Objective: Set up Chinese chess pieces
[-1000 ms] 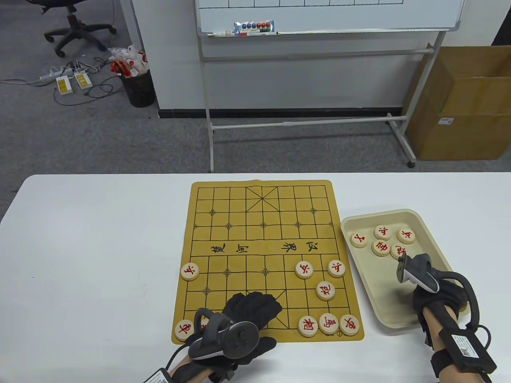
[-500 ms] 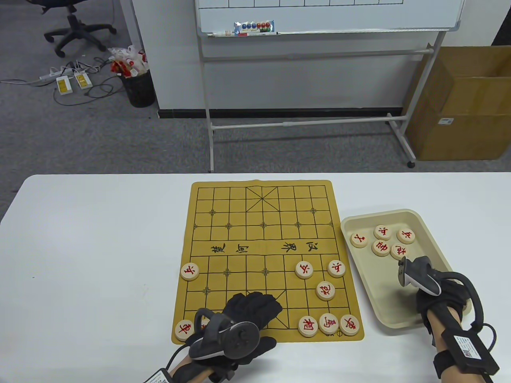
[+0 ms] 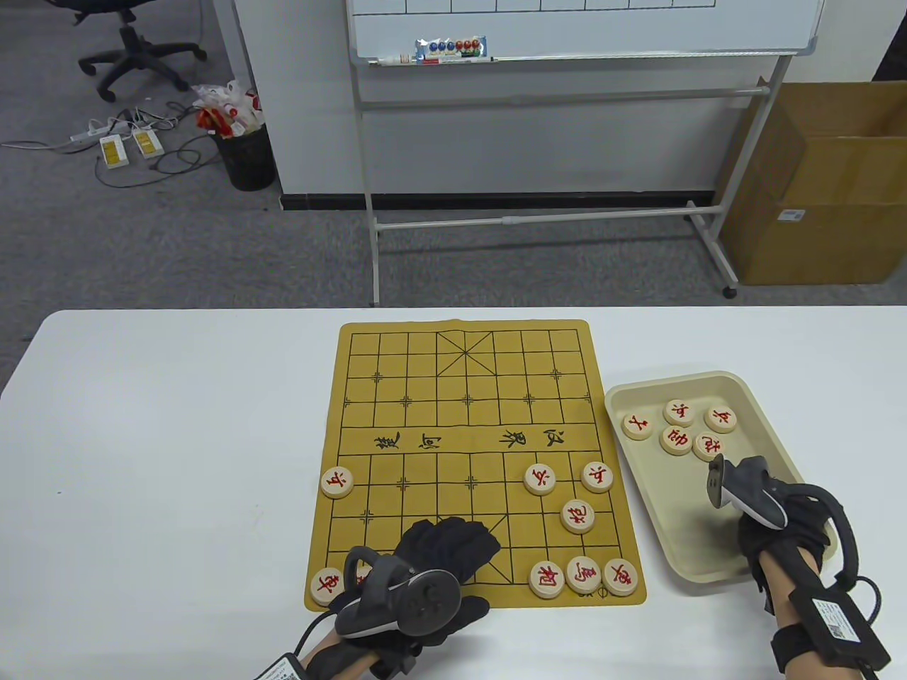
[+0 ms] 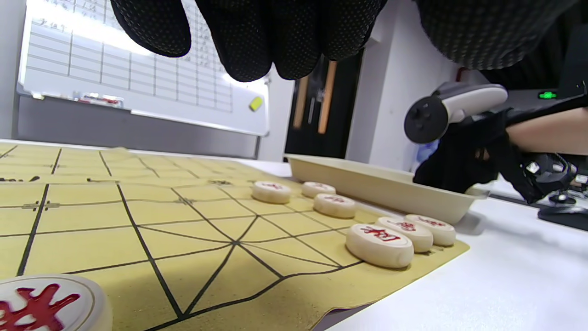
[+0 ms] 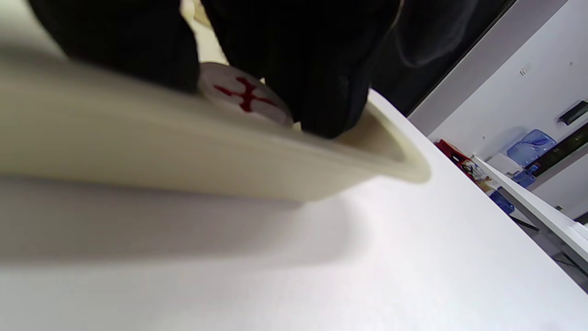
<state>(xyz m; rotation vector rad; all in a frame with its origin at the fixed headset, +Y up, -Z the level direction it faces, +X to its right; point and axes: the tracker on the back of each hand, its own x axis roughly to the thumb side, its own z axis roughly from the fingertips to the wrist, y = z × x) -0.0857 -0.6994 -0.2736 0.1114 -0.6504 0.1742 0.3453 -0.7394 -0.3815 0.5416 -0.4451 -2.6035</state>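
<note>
Here, red-marked piece (image 5: 243, 96) flat, face up, between right hand (image 5: 285, 59) fingers.

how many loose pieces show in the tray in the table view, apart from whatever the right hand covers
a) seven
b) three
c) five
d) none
c) five: the table view shows five round pieces clustered at the far end of the tray, while the right hand reaches into its near end, where the right wrist view shows another piece between the fingers.
</note>
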